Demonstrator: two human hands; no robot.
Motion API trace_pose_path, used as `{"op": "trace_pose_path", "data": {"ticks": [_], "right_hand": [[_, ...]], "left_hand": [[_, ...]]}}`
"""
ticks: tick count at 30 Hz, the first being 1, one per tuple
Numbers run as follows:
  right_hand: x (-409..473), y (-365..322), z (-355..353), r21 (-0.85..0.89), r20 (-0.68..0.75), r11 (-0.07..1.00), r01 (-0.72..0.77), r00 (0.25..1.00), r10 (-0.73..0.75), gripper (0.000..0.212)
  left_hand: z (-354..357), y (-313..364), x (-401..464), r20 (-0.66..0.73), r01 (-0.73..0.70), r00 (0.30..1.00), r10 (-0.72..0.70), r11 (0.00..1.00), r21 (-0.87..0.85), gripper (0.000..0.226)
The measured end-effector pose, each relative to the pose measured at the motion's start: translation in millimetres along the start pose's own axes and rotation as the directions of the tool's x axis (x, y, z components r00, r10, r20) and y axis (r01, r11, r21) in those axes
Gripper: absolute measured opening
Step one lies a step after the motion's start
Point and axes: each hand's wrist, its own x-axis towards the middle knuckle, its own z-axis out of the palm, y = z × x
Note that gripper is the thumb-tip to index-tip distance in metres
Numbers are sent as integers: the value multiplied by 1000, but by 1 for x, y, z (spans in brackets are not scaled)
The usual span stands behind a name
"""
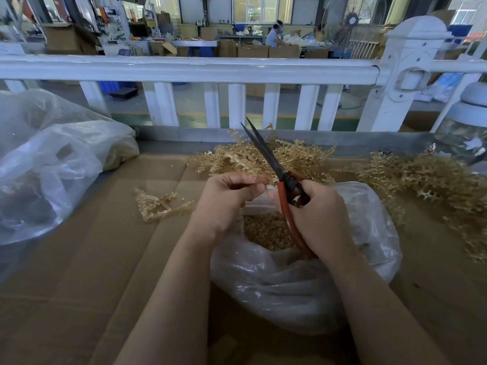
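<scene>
My right hand [319, 217] grips the red handles of a pair of scissors [266, 154], whose dark blades point up and away, slightly apart. My left hand [232, 196] pinches a thin tan plastic strip [263, 179] beside the blades' pivot. Both hands hover over an open clear plastic bag [290, 285] holding small tan cut pieces [266, 230].
Heaps of tan plastic sprue branches lie behind the hands [297, 154] and to the right [427, 180]; a few bare strips [158, 204] lie left. A large clear bag [52, 159] fills the left. Cardboard [92, 259] covers the table. A white railing [210, 69] stands behind.
</scene>
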Motion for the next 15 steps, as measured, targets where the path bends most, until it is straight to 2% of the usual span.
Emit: {"op": "trace_pose_path", "data": {"ticks": [2, 7, 11, 15], "right_hand": [[1, -1, 2, 114, 38, 992, -46, 998, 42, 40], [1, -5, 5, 282, 112, 954, -100, 991, 70, 32], [2, -5, 5, 316, 119, 943, -109, 990, 74, 10], [3, -4, 5, 272, 94, 959, -83, 994, 59, 15]], "left_hand": [[3, 0, -1, 27, 3, 1000, -2, 1000, -27, 7], [6, 1, -4, 87, 51, 995, -41, 992, -114, 13], [4, 1, -3, 106, 51, 993, -43, 996, -71, 11], [0, 2, -1, 75, 77, 994, -73, 995, -55, 13]]}}
